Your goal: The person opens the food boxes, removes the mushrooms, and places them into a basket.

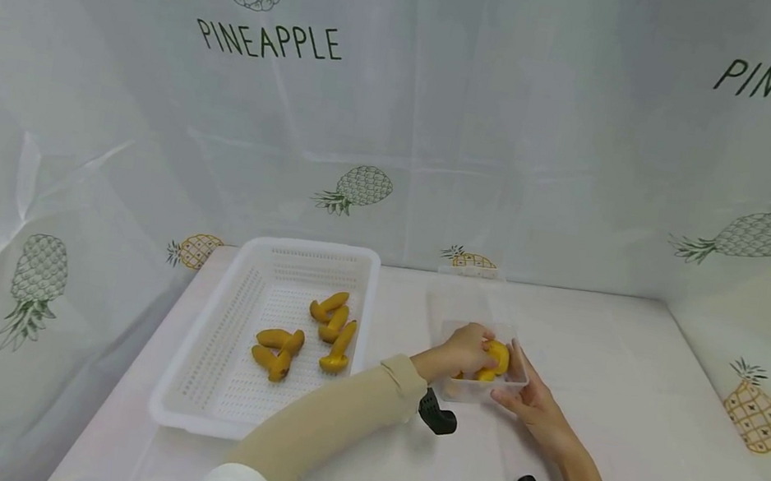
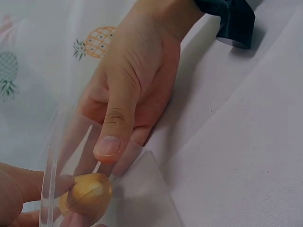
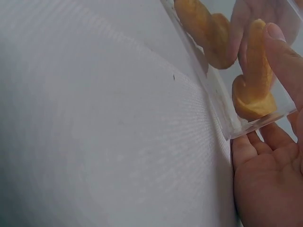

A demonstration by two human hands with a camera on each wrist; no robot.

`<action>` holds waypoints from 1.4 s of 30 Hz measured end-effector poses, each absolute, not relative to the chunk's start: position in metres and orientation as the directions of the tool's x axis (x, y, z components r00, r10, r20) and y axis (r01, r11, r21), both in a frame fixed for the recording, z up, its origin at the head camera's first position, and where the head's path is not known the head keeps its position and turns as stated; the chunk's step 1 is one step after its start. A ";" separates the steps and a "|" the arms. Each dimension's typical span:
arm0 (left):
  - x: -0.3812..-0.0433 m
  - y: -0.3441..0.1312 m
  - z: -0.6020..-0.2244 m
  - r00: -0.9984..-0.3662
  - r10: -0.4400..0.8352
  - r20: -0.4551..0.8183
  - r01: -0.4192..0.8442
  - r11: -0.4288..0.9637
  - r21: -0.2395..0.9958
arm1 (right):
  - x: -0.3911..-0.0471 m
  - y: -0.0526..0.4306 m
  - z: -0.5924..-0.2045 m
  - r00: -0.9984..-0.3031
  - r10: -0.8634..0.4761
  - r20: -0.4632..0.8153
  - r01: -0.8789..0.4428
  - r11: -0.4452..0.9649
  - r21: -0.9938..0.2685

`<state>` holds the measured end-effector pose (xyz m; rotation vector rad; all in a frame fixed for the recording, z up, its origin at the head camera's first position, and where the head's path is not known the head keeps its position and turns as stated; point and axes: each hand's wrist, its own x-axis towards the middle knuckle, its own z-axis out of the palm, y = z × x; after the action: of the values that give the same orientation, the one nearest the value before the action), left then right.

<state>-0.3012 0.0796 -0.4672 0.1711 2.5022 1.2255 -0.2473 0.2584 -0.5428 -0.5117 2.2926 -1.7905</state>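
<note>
My left hand [image 1: 464,350] reaches into a clear plastic box [image 1: 517,383] and pinches a yellow mushroom [image 1: 498,357]. In the left wrist view, its fingertips [image 2: 61,184] touch that mushroom [image 2: 90,196] near the box wall. My right hand [image 1: 537,413] holds the box at its near right corner, thumb [image 2: 111,146] against one side and fingers round the other. Through the clear wall in the right wrist view, one mushroom [image 3: 255,90] stands near the corner, cap down, and more yellow mushroom pieces [image 3: 203,28] lie farther along.
The box's clear lid [image 1: 470,299] is folded back behind it. To the left stands a white perforated basket [image 1: 185,377] with several yellow mushrooms [image 1: 339,350] in it. A pineapple-print sheet [image 1: 558,133] hangs behind and around the white-covered table [image 1: 607,357].
</note>
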 end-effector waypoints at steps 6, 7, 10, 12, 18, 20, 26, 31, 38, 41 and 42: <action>-0.298 0.078 -0.468 -0.931 0.267 -0.248 -0.046 0.589 0.807 | -0.247 0.257 -0.542 -0.923 -0.379 0.060 -0.149 0.209 -0.966; -0.298 0.078 -0.468 -0.931 0.268 -0.247 -0.050 0.578 0.814 | -0.247 0.256 -0.542 -0.925 -0.375 0.057 -0.146 0.213 -0.966; -0.298 0.078 -0.469 -0.933 0.263 -0.245 -0.065 0.546 0.835 | -0.247 0.256 -0.542 -0.929 -0.367 0.052 -0.142 0.221 -0.965; -0.298 0.078 -0.469 -0.936 0.253 -0.245 -0.078 0.530 0.845 | -0.247 0.255 -0.543 -0.928 -0.369 0.058 -0.148 0.219 -0.964; -0.296 0.078 -0.468 -0.940 0.225 -0.258 -0.101 0.538 0.837 | -0.246 0.255 -0.544 -0.927 -0.370 0.068 -0.161 0.227 -0.961; -0.295 0.077 -0.466 -0.934 0.218 -0.284 -0.129 0.535 0.835 | -0.246 0.255 -0.544 -0.929 -0.365 0.063 -0.158 0.236 -0.959; -0.294 0.076 -0.459 -0.901 0.215 -0.377 -0.253 0.444 0.860 | -0.244 0.255 -0.544 -0.928 -0.368 0.052 -0.140 0.216 -0.966; -0.297 0.073 -0.451 -0.894 0.225 -0.388 -0.274 0.412 0.869 | -0.244 0.257 -0.543 -0.930 -0.365 0.042 -0.127 0.211 -0.969; -0.304 0.060 -0.440 -0.866 0.332 -0.374 -0.295 0.266 0.918 | -0.247 0.258 -0.544 -0.923 -0.381 0.051 -0.131 0.188 -0.973; -0.306 0.051 -0.436 -0.839 0.391 -0.378 -0.334 0.177 0.926 | -0.248 0.259 -0.544 -0.919 -0.388 0.067 -0.143 0.170 -0.975; -0.307 0.048 -0.434 -0.828 0.412 -0.381 -0.349 0.153 0.924 | -0.249 0.259 -0.545 -0.918 -0.390 0.073 -0.149 0.168 -0.974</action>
<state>-0.3067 0.0478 -0.4337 0.0593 1.8668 1.7326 -0.2486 0.2587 -0.5446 -0.5268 2.2446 -1.8351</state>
